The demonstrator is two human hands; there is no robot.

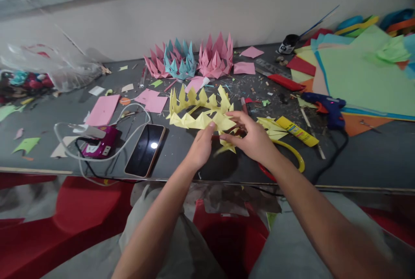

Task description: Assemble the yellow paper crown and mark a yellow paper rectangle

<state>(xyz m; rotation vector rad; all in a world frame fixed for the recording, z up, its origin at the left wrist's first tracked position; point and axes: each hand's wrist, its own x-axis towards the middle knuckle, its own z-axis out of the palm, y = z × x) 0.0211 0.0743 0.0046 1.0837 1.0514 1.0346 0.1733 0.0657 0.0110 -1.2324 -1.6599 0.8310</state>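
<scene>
A ring of folded yellow paper points [197, 110] lies on the dark table [48, 114] in front of me. My left hand [201, 147] pinches its near edge, thumb up against a yellow fold. My right hand [253, 138] holds the ring's right end, fingers curled around a loose yellow folded piece [227, 145]. More folded yellow pieces [272, 126] lie just right of that hand. Finished paper crowns stand at the back: a pink and blue one [173, 62] and a pink one [215, 58].
A phone [145, 149] lies left of my hands beside a magenta device [97, 145] with white cables. A yellow glue tube [296, 131], yellow-handled scissors [292, 153] and a blue glue gun [327, 108] sit to the right. Coloured paper sheets [356, 71] are stacked at far right. Pink squares [103, 109] and scraps litter the table.
</scene>
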